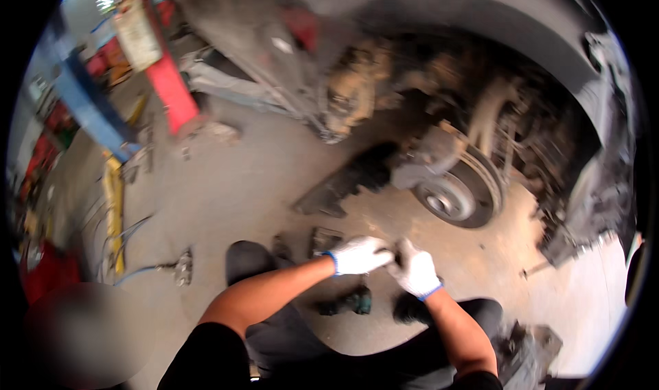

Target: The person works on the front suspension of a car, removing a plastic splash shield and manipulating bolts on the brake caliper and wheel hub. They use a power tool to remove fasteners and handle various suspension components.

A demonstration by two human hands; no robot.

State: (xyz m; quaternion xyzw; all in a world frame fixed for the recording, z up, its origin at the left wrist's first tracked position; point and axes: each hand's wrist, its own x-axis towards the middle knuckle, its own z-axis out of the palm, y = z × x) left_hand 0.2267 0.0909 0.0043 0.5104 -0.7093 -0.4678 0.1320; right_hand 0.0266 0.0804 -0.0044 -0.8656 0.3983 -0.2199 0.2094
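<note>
In white work gloves with blue cuffs, my left hand (362,255) and my right hand (416,270) meet in front of me, above the floor. The fingers of both are curled in and nearly touch. Anything small between them is hidden or lost in the blur. A dark green cordless power tool (358,301) lies on the floor between my legs, just below my hands. Up and to the right of them sits a bare brake disc (453,201) on its hub, with the caliper (434,155) at its upper left edge.
A dark car fender (494,5) arches over the open wheel well. A long black plastic part (343,184) lies left of the disc. At left are an air tool (183,268) on a blue hose, a yellow bar (112,215), a blue post (86,101) and a red post (168,91).
</note>
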